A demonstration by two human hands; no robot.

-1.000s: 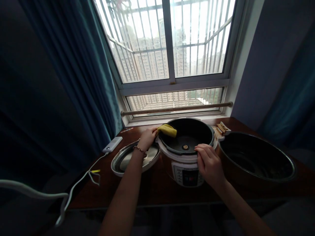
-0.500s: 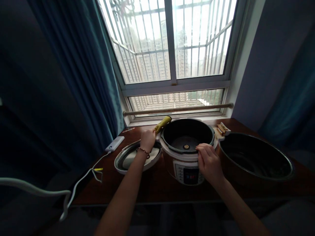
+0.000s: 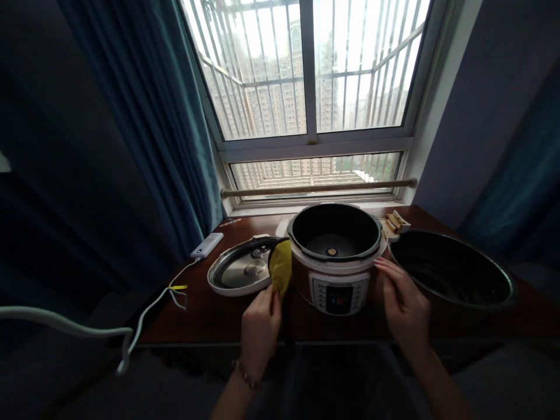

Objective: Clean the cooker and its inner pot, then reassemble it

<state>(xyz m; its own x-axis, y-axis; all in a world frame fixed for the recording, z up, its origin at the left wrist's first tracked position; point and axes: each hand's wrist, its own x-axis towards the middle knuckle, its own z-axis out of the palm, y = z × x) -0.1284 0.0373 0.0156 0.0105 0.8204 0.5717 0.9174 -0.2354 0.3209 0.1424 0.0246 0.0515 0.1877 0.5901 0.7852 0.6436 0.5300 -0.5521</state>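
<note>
Cloth (image 3: 282, 265), yellow with a dark edge, has come away from the far left rim of the cooker (image 3: 328, 266), where it was half a second ago; it is now nearer the person, in the gap between the cooker and the round lid (image 3: 238, 273). The left hand (image 3: 260, 324) has drawn back with it, so the steel face of the lid, partly covered by the wrist earlier, shows more fully. The right hand (image 3: 406, 309) has shifted off the front of the cooker's rim, out to its right side.

The cloth's long axis runs from the left hand up and away toward the window (image 3: 310, 76), leaning slightly to the right at the top. Its free end is the far one, and it overlaps the right edge of the lid in view; whether it touches the lid or the cooker cannot be told.

The left hand pinches the near end of the cloth between thumb and fingers, knuckles up, its braceleted wrist near the front edge of the tabletop (image 3: 192, 321). The right hand is loosely spread, fingers reaching forward and left, thumb apart from them, holding nothing; its fingertips are at the cooker's rim, contact unclear. The dark oval pot (image 3: 450, 274) is just beyond them to the right.
</note>
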